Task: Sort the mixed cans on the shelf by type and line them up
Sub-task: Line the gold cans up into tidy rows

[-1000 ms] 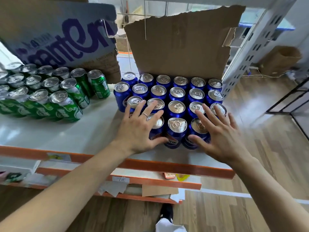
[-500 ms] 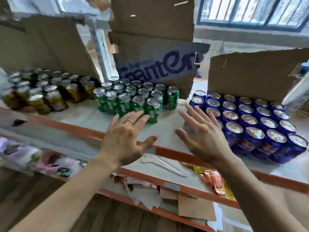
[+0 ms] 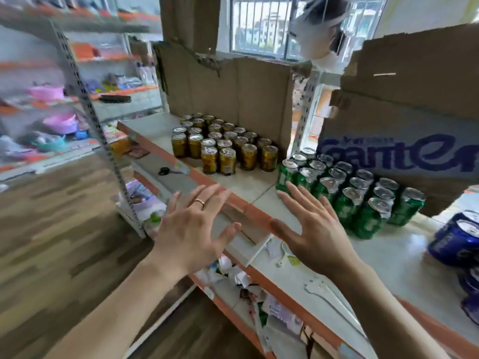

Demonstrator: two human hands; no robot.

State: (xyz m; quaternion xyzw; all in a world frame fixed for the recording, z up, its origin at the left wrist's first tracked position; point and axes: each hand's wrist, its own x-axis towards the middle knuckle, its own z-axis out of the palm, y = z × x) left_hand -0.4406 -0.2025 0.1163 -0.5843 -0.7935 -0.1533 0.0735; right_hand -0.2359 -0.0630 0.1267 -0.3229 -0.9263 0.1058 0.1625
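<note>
Three groups of cans stand in rows on the white shelf (image 3: 248, 185). Yellow cans (image 3: 220, 143) sit at the far left in front of a brown cardboard sheet. Green cans (image 3: 350, 187) fill the middle, and blue cans (image 3: 458, 239) show at the right edge, partly cut off. My left hand (image 3: 193, 229) hovers with spread fingers over the shelf's orange front edge, holding nothing. My right hand (image 3: 313, 229) is also spread and empty, its fingertips close to the nearest green can, touching or not I cannot tell.
Brown cardboard (image 3: 233, 99) stands behind the yellow cans and a printed carton (image 3: 404, 141) behind the green ones. A lower shelf (image 3: 259, 288) holds paper scraps and packets. A metal upright (image 3: 98, 130) stands at left, with blurred shelving beyond. A person (image 3: 321, 29) is behind the shelf.
The view has swung left from the blue cans to the green and yellow ones. Both hands left the blue cans and now hover, spread, near the green group and the shelf edge.
</note>
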